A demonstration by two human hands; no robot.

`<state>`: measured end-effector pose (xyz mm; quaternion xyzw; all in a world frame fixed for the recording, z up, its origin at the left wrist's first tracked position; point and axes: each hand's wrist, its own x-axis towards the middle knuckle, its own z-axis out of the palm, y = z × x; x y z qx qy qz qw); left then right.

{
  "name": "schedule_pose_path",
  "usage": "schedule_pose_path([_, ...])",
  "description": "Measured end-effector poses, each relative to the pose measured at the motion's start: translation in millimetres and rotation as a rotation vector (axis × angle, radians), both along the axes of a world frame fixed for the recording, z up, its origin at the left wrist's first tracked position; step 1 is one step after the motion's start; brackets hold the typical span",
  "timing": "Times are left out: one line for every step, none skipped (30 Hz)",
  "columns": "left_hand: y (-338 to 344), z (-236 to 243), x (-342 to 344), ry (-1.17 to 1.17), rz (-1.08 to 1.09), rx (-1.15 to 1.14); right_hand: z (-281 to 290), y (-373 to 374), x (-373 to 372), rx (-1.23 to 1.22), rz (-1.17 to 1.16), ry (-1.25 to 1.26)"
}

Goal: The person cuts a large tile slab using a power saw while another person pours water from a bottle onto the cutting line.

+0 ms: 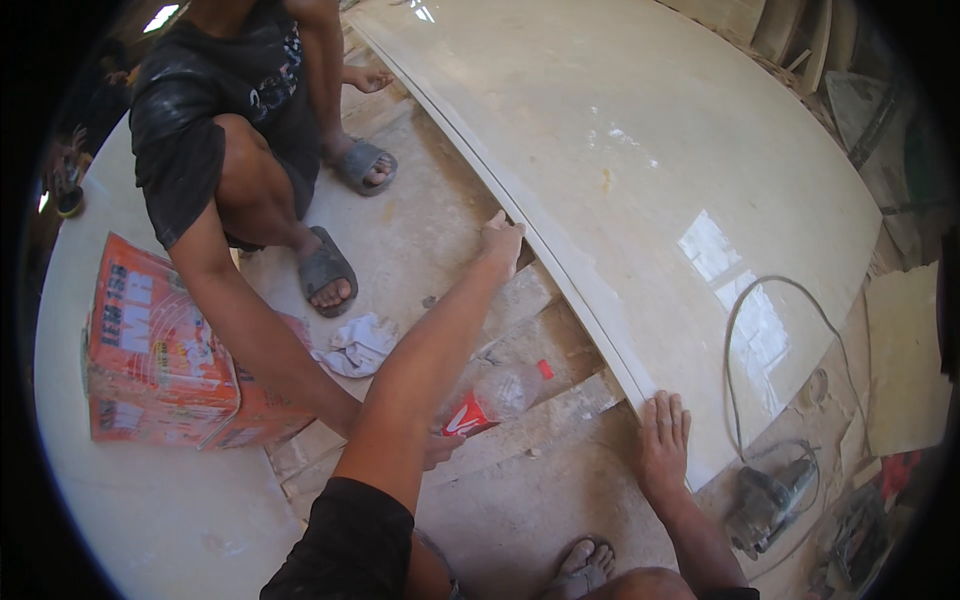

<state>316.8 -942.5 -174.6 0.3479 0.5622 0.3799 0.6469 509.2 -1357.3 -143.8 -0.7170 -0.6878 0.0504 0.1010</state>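
Note:
A large glossy cream panel slants across the right of the view, its long edge showing a double line. My left hand is closed at the middle of that edge, its fingers curled and partly hidden. Nearer to me, my right hand rests on the panel's close corner with its fingers stretched flat over the top. Below my left forearm lies a clear plastic bottle with a red label and red cap. A co-worker's hand is at the bottle's base, partly covered by my arm.
A co-worker in sandals squats at the left. Beside them stands a battered orange-red box, with a crumpled white cloth near it. Wooden slats lie under the panel. At the right, a corded power tool trails its cable over the panel.

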Motion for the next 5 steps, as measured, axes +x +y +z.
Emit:
schedule_pose_path([-1.5,4.2,-0.2,0.013,0.004,-0.013,-1.4,0.2,-0.1,-0.004,0.000,0.006])
schedule_pose_path([-1.1,3.0,-1.8,-0.015,0.004,-0.031,-3.1,0.3,-0.1,0.000,-0.001,0.004])
schedule_pose_path([-1.6,4.3,-3.5,-0.044,0.004,-0.049,-4.9,0.0,-0.1,0.003,-0.002,0.001])
schedule_pose_path([-1.2,8.6,-4.8,-0.072,0.002,-0.064,-7.0,0.6,-0.7,0.010,-0.005,0.000])
schedule_pose_path([-0.4,12.9,-4.8,-0.058,0.000,-0.097,-7.9,4.3,-2.5,0.017,-0.001,0.005])
